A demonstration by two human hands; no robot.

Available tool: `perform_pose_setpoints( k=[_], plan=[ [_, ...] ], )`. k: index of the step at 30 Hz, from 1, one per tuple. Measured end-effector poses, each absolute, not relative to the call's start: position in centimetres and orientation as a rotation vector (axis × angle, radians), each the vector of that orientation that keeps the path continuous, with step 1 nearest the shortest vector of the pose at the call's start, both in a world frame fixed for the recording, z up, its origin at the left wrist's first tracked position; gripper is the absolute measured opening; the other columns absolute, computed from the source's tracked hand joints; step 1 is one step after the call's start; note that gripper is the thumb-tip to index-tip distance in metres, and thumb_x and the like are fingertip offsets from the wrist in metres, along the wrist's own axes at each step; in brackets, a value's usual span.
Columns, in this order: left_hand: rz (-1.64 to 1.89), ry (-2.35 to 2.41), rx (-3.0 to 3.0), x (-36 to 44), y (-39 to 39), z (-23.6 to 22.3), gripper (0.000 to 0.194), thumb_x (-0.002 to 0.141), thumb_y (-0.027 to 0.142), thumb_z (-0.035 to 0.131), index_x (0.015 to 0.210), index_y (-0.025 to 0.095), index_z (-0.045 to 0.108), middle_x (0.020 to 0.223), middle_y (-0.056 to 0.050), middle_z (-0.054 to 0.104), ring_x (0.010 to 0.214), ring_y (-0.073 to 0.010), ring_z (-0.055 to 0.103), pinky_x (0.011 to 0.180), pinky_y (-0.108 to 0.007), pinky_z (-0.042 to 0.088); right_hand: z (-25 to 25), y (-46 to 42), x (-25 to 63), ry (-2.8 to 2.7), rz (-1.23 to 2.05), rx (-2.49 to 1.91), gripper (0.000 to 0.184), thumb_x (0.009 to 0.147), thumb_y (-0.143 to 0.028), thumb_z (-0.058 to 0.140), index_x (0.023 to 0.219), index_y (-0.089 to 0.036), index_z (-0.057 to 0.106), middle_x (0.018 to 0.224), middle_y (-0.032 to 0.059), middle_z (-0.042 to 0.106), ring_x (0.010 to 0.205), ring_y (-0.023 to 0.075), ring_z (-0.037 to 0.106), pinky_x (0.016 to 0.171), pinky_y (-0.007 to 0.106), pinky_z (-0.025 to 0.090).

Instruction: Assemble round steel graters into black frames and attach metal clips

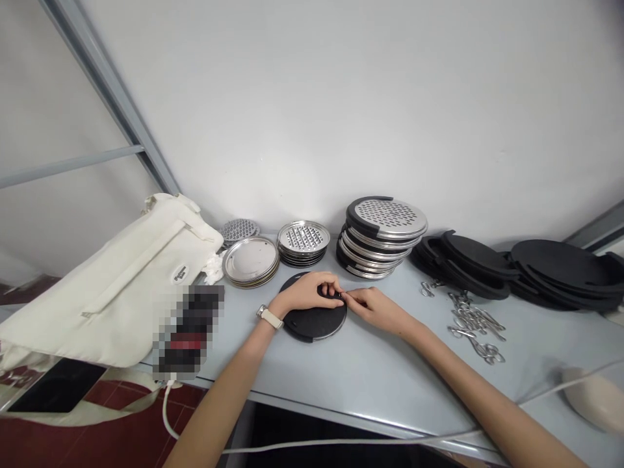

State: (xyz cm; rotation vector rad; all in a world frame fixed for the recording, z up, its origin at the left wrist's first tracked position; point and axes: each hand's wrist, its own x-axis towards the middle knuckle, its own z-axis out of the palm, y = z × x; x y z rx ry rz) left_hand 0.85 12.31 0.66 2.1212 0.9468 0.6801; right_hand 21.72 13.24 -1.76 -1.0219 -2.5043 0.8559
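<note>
A round black disc with a thin silvery rim lies flat on the grey table under my hands. My left hand, with a watch on its wrist, rests over the disc, its fingers curled and thumb near the forefinger. At the disc's right edge, my right hand pinches with thumb and forefinger, meeting the left fingertips. Whatever is between those fingertips is too small to make out. Behind stand a stack of small metal grater plates and a taller stack of black-rimmed grater discs.
Plain metal discs and perforated discs stand left of the graters. Black round covers and larger ones lie right, near loose metal clips. A cream bag fills the left; a white cable crosses the front.
</note>
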Motion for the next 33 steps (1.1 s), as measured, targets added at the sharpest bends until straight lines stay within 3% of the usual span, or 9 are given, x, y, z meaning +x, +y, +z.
perform_pose_setpoints(
  k=[33],
  plan=[
    [0.722, 0.882, 2.042, 0.59, 12.42, 0.45, 0.017, 0.076, 0.029, 0.067, 0.085, 0.015, 0.066, 0.081, 0.0, 0.054, 0.072, -0.0104, 0.049, 0.068, -0.023, 0.04, -1.11, 13.16, 21.72, -2.535, 0.934, -1.008, 0.046, 0.097, -0.047, 0.025, 0.067, -0.019, 0.046, 0.062, -0.0014, 0.049, 0.057, 0.0133, 0.042, 0.056, 0.025, 0.031]
  ],
)
